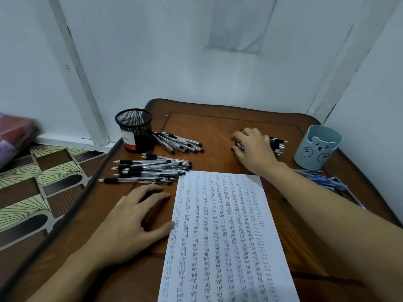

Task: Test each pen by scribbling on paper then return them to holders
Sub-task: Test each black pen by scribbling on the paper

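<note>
Paper (218, 236) nearly full, testing looks about done. Mesh holder (135, 131) and cup (317, 147) look empty, with pens (150, 171) piled on the table (218, 127). Right hand (255, 149) grip clamps a bunch (278, 146) near the far edge; left hand (130, 221) lies flat, grip apart.

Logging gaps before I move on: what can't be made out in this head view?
All in the head view:
- Pile of pens: the right hand covers it; grip and count unclear.
- Mesh holder, blue holder: their walls hide the bottoms inside.
- Red object: blurred, cut by the left edge.
- Paper: bottom cut off.
</note>
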Demonstrator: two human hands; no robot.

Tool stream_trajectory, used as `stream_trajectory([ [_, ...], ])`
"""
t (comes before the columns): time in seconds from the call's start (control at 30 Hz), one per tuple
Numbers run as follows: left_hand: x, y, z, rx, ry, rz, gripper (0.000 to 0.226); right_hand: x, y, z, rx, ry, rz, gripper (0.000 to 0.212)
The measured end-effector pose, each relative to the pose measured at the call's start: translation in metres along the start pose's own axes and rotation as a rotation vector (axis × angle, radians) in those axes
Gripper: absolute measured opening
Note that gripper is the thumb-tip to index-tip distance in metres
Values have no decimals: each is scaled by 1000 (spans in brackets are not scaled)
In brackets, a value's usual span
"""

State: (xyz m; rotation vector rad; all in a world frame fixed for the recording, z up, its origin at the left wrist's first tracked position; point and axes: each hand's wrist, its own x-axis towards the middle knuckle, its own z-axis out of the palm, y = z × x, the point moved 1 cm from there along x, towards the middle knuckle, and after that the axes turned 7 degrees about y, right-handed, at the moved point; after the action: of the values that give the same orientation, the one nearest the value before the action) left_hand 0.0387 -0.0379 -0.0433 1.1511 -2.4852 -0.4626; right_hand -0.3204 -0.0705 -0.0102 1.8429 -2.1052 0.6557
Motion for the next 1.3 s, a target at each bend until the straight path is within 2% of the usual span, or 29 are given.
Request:
stream_trajectory([
  [0.07, 0, -2, 0, -20, 29, 12, 76, 4, -18, 9, 146, -29, -39, 19],
  [0.13, 0, -3, 0, -44, 44, 6, 76, 8, -32, 18, 252, -101, -72, 22],
  [0.3, 1, -6, -1, -67, 39, -3, 83, 12, -48, 36, 219, -262, -170, 37],
  [0.4, 1, -6, -1, -51, 26, -6, 84, 13, -48, 41, 200, -218, -167, 35],
  [0.53, 1, -7, -1, -33, 5, -8, 81, 16, -52, 39, 181, -78, -137, 17],
  [0.63, 1, -6, -2, -24, -5, 2, 76, 11, -49, 33, 282, -26, -42, 8],
  [0.73, 1, -5, -2, -15, -11, 12, 70, 4, -45, 26, 406, 5, 76, 22],
  [0.83, 1, -4, -1, 15, -19, 20, 69, -7, -44, 12, 516, 36, 236, 28],
  [0.9, 1, -4, -1, 33, -24, 22, 72, -17, -41, 1, 636, 58, 354, 23],
  [1.0, 1, -2, -1, 65, -31, 39, 72, -35, -36, -21, 819, 175, 470, 9],
  [1.17, -1, 3, -4, 104, -64, 36, 70, -70, -30, -58, 1332, 275, 740, 15],
  [1.3, -2, 6, -3, 98, -71, 34, 69, -105, -20, -77, 1804, 220, 935, 14],
])
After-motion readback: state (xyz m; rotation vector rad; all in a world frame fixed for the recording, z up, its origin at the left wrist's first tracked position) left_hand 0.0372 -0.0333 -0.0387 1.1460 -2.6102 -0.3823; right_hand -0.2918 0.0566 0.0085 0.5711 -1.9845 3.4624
